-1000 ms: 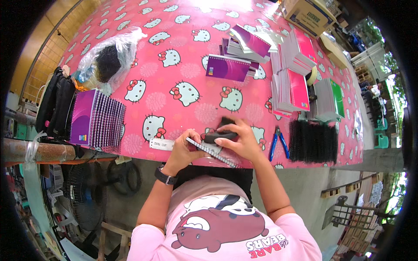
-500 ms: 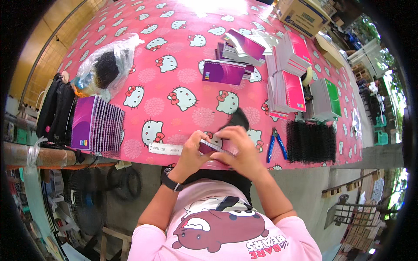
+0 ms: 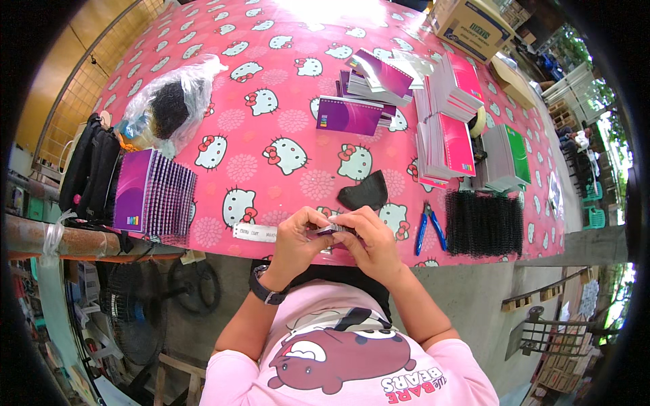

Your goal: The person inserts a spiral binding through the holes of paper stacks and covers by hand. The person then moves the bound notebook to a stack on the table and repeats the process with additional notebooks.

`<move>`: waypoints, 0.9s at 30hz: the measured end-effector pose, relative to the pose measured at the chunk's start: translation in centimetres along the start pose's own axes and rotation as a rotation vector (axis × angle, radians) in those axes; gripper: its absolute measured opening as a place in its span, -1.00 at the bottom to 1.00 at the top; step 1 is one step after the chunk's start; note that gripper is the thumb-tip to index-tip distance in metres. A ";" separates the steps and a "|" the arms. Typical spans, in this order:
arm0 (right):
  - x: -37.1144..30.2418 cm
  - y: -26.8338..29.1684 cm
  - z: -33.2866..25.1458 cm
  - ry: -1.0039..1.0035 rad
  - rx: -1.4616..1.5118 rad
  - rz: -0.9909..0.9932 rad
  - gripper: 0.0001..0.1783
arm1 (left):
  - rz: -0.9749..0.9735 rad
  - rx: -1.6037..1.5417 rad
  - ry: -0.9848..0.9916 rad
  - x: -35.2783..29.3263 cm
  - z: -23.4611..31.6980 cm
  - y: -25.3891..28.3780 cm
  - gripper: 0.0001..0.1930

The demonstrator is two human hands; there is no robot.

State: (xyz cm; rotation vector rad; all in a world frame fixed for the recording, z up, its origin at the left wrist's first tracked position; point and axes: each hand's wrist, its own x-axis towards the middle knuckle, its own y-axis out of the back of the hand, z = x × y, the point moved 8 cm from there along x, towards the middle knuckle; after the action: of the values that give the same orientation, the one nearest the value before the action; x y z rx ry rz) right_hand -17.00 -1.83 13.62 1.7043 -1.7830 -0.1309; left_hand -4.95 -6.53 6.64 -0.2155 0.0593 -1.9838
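As the two hands meet by the near edge of the pink table (image 3: 291,186), it's a pinch from both sides: left hand (image 3: 302,232) and right hand (image 3: 370,238), thumbs and fingertips clamped on a notebook (image 3: 333,229) between them. Fingers hide most of it, so I can't tell exactly where each tip presses; the double grip probably steadies the little thing. Beside the left hand lies a white strip (image 3: 254,232), flat and out of the way. Just beyond the hands, a black cloth (image 3: 364,191), let lie within easy reach. Over to the right, blue pliers (image 3: 430,229), handles toward the person, handy for a quick grab, and next to them black coils (image 3: 485,223), bunched in line. Far left, a purple row (image 3: 152,193) stands on edge, each book propping its neighbour. Further out come the green stack (image 3: 511,155), pink stacks (image 3: 450,142), sorted apparently by colour, then a looser purple pile (image 3: 350,115), and a carton (image 3: 472,27) beyond.
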 end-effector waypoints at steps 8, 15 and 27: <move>0.6 -0.5 -0.7 0.057 -0.022 0.001 -0.74 | 0.002 0.008 -0.002 -0.5 0.1 -0.2 -0.78; 0.8 -1.1 -1.7 0.151 -0.116 -0.138 -0.76 | 0.011 -0.019 -0.027 -0.7 0.3 0.3 -0.75; 1.5 4.1 -1.3 0.105 -0.224 0.158 -0.42 | 0.679 0.500 -0.201 -2.8 13.9 14.9 -0.76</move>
State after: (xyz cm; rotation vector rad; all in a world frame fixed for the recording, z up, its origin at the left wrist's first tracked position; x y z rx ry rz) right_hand -19.72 -2.15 17.28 1.3838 -1.7467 -0.1626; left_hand 12.09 -9.35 17.85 -0.0521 -0.4356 -1.2414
